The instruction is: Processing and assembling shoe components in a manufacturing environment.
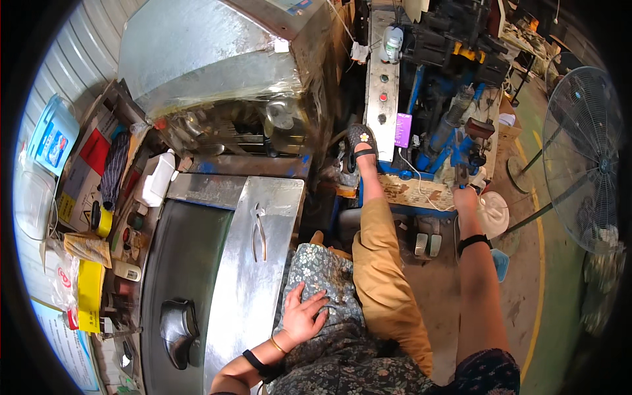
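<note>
The blue fitting [463,174] on the machine [434,49] lies just ahead of the nearer right hand [466,197], long axis running away from it, whether the grip is clamped I cannot tell, while the left hand [304,317] rests fingers apart on the apron [322,264].

From my remote station I observe, at left, a black shoe [176,332] on a dark belt [204,250]; alongside, pincers [259,217] on a metal ledge [247,316]; farther left, a white bottle [156,178] and a blue tub [52,141]; at far right, a large caged fan [602,164].
</note>
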The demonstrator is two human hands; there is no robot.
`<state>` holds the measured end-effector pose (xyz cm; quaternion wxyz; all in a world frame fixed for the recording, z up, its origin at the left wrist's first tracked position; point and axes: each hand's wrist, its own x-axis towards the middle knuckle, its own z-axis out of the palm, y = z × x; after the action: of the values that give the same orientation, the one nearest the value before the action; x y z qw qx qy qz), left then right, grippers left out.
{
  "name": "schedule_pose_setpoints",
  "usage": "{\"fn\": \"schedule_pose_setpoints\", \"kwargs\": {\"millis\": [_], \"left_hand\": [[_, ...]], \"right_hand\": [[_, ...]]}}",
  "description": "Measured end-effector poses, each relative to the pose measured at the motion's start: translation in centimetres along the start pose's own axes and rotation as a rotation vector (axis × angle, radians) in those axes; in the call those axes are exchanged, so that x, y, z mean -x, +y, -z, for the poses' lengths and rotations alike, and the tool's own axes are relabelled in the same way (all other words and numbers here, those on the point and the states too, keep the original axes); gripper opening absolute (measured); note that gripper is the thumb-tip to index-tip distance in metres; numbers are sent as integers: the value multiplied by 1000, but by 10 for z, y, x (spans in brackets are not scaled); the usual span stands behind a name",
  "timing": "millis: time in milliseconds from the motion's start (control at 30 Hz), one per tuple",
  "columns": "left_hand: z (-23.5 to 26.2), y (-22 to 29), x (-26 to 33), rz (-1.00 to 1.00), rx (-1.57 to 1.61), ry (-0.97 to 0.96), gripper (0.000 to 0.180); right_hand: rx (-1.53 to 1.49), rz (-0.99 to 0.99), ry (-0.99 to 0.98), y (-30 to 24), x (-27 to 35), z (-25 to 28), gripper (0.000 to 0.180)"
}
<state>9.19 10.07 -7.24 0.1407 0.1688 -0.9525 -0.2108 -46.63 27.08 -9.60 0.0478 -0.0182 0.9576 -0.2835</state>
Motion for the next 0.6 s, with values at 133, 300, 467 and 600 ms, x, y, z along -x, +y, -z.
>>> {"fn": "schedule_pose_setpoints", "kwargs": {"millis": [133, 300, 467, 600], "left_hand": [[0, 1, -1, 51, -25, 0, 27], [0, 0, -4, 33, -7, 0, 27], [1, 2, 1, 7, -23, -15, 28], [-2, 0, 0, 51, -26, -2, 28]], "right_hand": [[-21, -59, -125, -6, 1, 5, 47], [0, 60, 29, -1, 1, 3, 46], [-52, -24, -59, 3, -4, -2, 45], [-137, -89, -124, 5, -16, -5, 45]]}}
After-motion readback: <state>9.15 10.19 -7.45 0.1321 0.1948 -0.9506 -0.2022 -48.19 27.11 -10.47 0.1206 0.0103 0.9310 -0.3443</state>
